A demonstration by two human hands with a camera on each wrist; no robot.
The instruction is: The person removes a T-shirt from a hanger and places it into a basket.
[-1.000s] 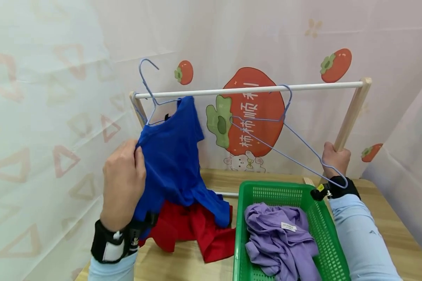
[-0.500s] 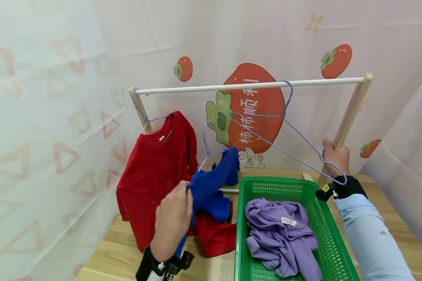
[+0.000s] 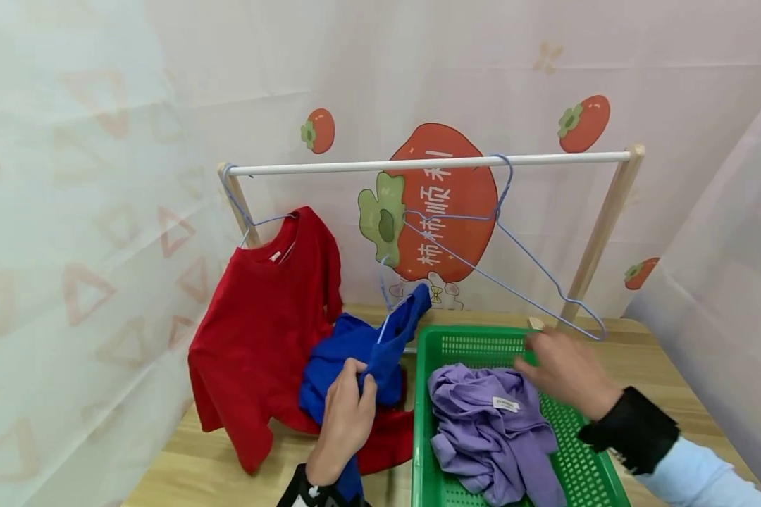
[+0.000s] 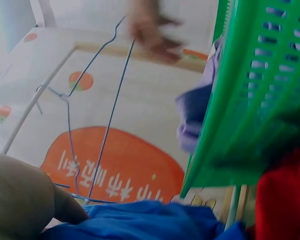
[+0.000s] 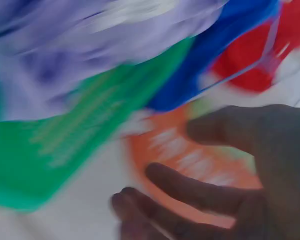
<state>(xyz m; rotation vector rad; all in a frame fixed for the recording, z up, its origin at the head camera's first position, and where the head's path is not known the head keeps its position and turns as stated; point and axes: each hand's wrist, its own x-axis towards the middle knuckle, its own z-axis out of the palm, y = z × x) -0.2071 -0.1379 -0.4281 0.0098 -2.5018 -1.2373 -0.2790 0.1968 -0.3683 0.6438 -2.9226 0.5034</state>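
Note:
My left hand (image 3: pixel 345 415) pinches the shoulder of a blue shirt (image 3: pixel 330 359), low in front of the rack. A light-blue wire hanger (image 3: pixel 383 285) sticks up from the shirt's neck, its hook off the rail. My right hand (image 3: pixel 567 370), blurred, is over the right side of the green basket (image 3: pixel 421 422), nothing in its grasp. In the right wrist view its fingers (image 5: pixel 195 192) are spread and slightly bent. Crumpled in the basket is a purple garment (image 3: pixel 482 422) with a white label. A red shirt (image 3: pixel 273 303) hangs on a hanger at the rack's left end.
The rack's white rail (image 3: pixel 355 167) spans the table between wooden posts. A bare wire hanger (image 3: pixel 507 186) hangs from it right of centre, its lower corner close above the basket's back right. Behind stands a printed curtain (image 3: pixel 260 56). Wooden tabletop (image 3: pixel 171 465) shows at the front left.
My left hand has brought the blue shirt and its hanger down from rail height and to the right, uncovering the red shirt. My right hand has let go of the right post and moved over the basket.

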